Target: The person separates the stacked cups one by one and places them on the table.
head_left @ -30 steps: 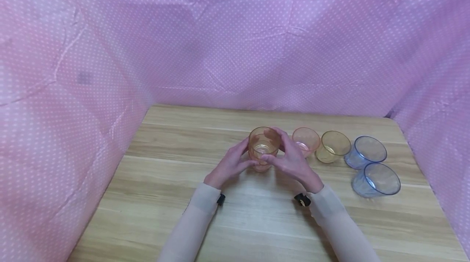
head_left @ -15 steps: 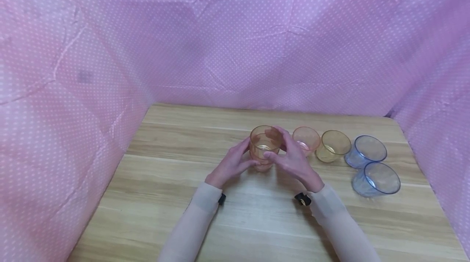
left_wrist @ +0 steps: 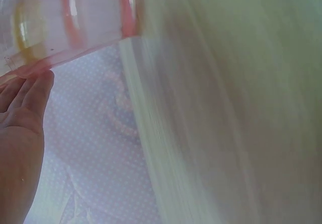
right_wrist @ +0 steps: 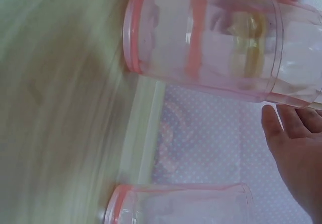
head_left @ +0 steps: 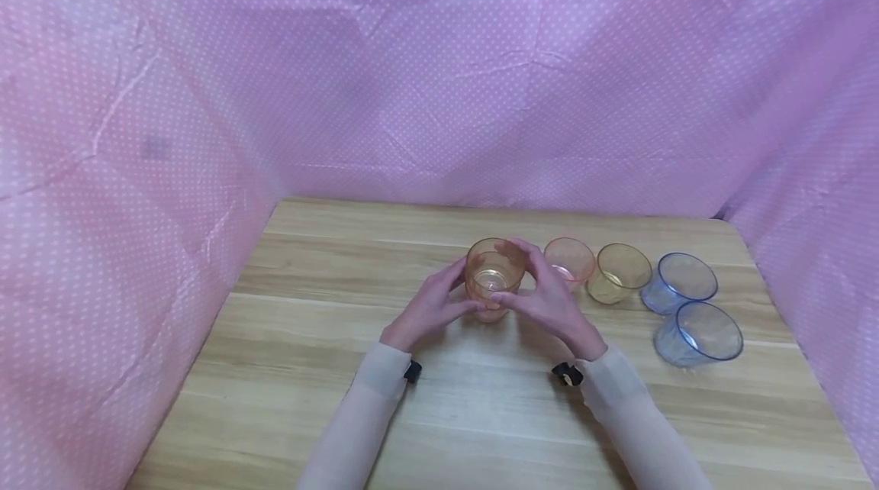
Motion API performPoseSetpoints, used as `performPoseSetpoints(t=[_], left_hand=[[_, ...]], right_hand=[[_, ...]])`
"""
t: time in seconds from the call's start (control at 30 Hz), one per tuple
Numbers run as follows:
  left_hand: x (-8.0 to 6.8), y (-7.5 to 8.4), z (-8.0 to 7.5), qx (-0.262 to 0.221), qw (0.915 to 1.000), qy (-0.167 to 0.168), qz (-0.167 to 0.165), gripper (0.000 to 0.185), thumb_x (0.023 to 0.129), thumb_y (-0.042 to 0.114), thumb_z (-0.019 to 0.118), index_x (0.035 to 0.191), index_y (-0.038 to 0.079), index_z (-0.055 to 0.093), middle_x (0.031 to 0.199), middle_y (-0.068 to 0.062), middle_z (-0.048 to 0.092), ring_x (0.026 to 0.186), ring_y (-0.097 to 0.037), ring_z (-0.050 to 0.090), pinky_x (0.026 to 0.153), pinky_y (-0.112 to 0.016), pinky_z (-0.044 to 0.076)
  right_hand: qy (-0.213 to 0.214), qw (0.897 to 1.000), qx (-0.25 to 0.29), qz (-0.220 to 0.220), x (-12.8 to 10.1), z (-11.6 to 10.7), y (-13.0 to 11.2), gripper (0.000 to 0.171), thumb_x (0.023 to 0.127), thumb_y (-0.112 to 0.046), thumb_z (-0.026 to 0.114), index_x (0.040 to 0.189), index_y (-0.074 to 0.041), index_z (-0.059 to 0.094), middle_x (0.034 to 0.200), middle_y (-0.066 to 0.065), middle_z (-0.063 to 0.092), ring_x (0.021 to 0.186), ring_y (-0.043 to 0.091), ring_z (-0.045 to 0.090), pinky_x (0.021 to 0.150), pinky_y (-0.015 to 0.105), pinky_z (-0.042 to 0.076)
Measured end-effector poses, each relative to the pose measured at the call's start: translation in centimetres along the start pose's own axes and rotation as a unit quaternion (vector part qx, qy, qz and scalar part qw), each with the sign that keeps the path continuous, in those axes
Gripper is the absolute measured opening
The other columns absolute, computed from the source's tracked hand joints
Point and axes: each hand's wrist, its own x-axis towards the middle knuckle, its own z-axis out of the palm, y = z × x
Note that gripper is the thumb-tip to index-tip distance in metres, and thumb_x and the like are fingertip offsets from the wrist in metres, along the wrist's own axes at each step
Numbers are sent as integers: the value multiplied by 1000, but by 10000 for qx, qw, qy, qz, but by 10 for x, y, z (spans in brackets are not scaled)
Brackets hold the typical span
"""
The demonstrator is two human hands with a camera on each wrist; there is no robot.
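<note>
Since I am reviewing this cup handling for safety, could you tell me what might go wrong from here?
1. The stacked orange cups are held only by the fingertips of the left hand and right hand; they might slip or topple.
2. The pink cup stands close beside the right hand, so a sideways move could knock it into the yellow cup.

Wood-grain table (head_left: 309, 368), pink dotted cloth behind and at sides. On it: stacked orange cups (head_left: 493, 280) at centre; to right, row of pink cup (head_left: 568, 262), yellow cup (head_left: 620, 273), two blue cups (head_left: 678, 282) (head_left: 699, 333).
</note>
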Motion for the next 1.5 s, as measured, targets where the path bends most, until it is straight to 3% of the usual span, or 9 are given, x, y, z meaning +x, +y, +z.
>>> performPoseSetpoints(t=[0.2,0.5,0.63,0.8,1.17,1.27,1.4,1.5], left_hand=[[0,2,2,-12,9999,110,-42,81,91,14,82,160,11,39,154,-14,52,139,-28,53,116,-36,44],[0,-1,4,62,9997,243,64,80,90,14,82,158,8,40,151,-17,54,137,-29,55,115,-36,46],[0,-1,5,-46,9997,229,-19,82,91,14,81,160,10,38,153,-15,52,139,-27,53,116,-35,44],[0,-1,5,-77,9997,228,-64,83,91,13,81,160,9,37,155,-15,50,140,-28,52,117,-37,43],[-2,0,4,-260,9992,139,-275,82,92,2,77,161,5,32,161,-16,41,143,-29,47,119,-35,39],[-2,0,3,-239,9994,132,-232,82,92,2,77,161,5,33,161,-15,41,143,-30,47,119,-34,40],[0,-1,3,-207,9996,146,-145,82,91,7,79,160,8,36,161,-12,43,144,-28,47,118,-34,41],[1,-1,3,-182,9997,159,-77,81,91,11,80,160,10,37,160,-9,44,144,-27,47,117,-33,42]], right_hand=[[84,9999,8,-119,-2,1,-1,90,83,-18,90,155,-9,37,153,5,53,143,27,47,124,56,30],[205,9977,389,-523,-5,3,-5,90,80,1,87,154,-9,36,153,13,52,144,29,46,124,55,30],[197,9960,571,-666,-6,3,-8,91,80,8,85,155,-7,34,154,19,49,145,30,45,124,43,33],[234,9933,738,-857,-6,2,-12,94,77,15,82,155,-4,33,156,18,48,146,30,43,123,28,33],[595,9823,976,-1486,-12,-3,-25,99,68,28,78,153,8,31,151,32,46,139,23,51,117,31,43],[584,9756,1097,-1808,-13,-5,-25,96,72,22,80,152,12,27,152,32,45,141,23,49,118,34,42],[551,9682,1340,-2040,-15,-10,-26,92,82,-4,84,151,15,25,154,22,47,143,23,47,120,35,40],[569,9669,1455,-2016,-18,-14,-27,96,84,-21,84,150,16,25,155,14,49,143,22,47,120,34,40]])
